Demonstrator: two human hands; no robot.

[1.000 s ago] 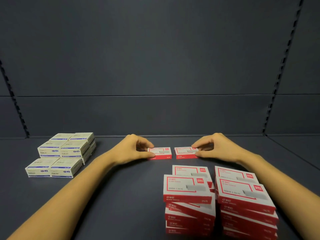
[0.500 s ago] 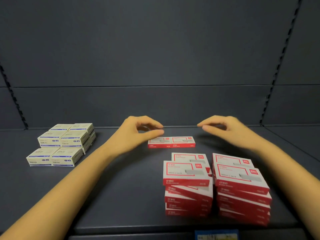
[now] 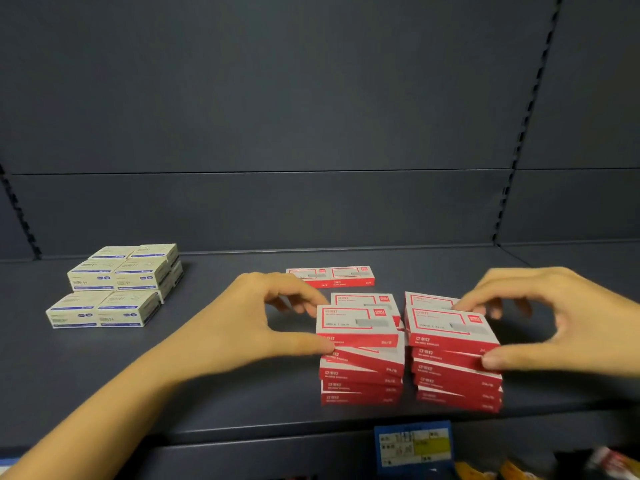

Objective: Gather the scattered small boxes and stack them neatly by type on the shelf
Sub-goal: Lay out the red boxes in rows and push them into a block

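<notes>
Hands (image 3: 242, 327) at red stacks' (image 3: 360, 355) edges

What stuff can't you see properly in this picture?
- Head view: the print on the red boxes and white boxes is too small and blurred to read.
- The left hand covers one end of the far red pair.
- The price tag writing is blurred.
- Coloured items at the bottom right edge are cut off.
- Whether either hand, including the right hand, actually grips a box is unclear.

Head camera looks forward and down, close over the shelf (image 3: 242, 393).
</notes>
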